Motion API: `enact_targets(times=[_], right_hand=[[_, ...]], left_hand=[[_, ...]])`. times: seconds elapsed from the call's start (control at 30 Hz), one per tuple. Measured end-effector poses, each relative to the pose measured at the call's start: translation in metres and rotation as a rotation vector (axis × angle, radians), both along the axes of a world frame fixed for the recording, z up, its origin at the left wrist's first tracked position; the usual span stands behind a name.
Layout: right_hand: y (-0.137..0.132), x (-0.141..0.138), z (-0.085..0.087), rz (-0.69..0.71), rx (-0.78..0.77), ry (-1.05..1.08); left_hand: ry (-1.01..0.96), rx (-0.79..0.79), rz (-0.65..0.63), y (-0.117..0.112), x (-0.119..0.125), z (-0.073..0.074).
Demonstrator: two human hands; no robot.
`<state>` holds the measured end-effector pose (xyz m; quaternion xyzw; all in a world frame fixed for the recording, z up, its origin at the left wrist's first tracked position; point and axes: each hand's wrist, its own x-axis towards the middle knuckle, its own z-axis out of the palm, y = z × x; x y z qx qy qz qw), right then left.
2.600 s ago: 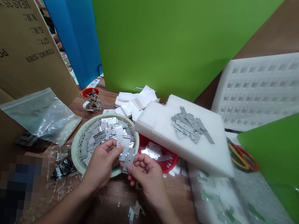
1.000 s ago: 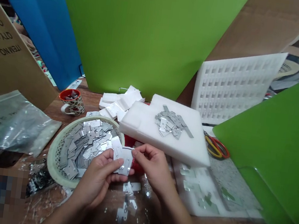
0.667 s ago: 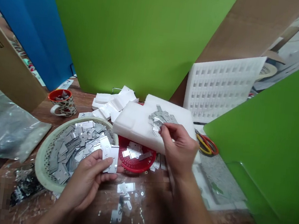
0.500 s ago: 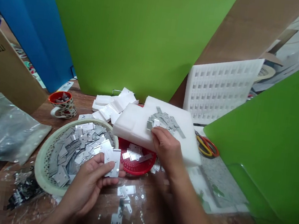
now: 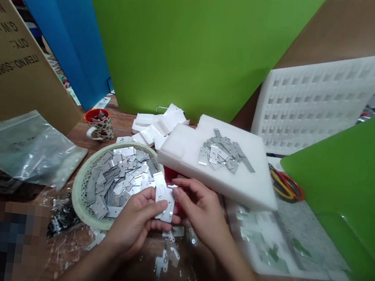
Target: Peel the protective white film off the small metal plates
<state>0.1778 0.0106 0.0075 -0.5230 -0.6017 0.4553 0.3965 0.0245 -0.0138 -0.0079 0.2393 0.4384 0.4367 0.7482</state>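
Observation:
My left hand holds a few small flat metal plates, the thumb pressed on their face and the fingers underneath. Opposite it, my right hand pinches the upper right edge of these plates between thumb and forefinger. Just left of the hands, a pale green plastic basket is heaped with similar metal plates. Behind my right hand, a white foam block carries a loose pile of grey metal plates. A red basket is mostly hidden behind my hands and the block.
A patterned mug of metal bits stands at the back left, near a clear plastic bag. Yellow-and-red-handled scissors or pliers lie right of the foam. Green panels rise behind and at right. Small metal parts litter the front.
My right hand has come from the pile on the foam block down to the plates in my left hand. The camera view has turned left, so things appear further right.

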Motion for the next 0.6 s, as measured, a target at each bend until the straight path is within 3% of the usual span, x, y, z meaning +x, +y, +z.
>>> enact_targets(times=[0.13,0.3,0.5,0.6], right_hand=[[0.004,-0.006,0.002,-0.006,-0.197,0.127],[0.005,-0.004,0.006,-0.047,-0.264,0.250],[0.005,-0.001,0.010,-0.042,-0.242,0.238],[-0.001,0.004,0.008,-0.027,-0.063,0.153]], left_hand=[[0.013,-0.004,0.021,0.000,-0.005,-0.001],[0.010,0.017,0.043,0.001,-0.010,-0.002],[0.026,0.000,0.046,0.000,-0.010,0.001],[0.023,-0.005,0.085,0.002,-0.014,0.002]])
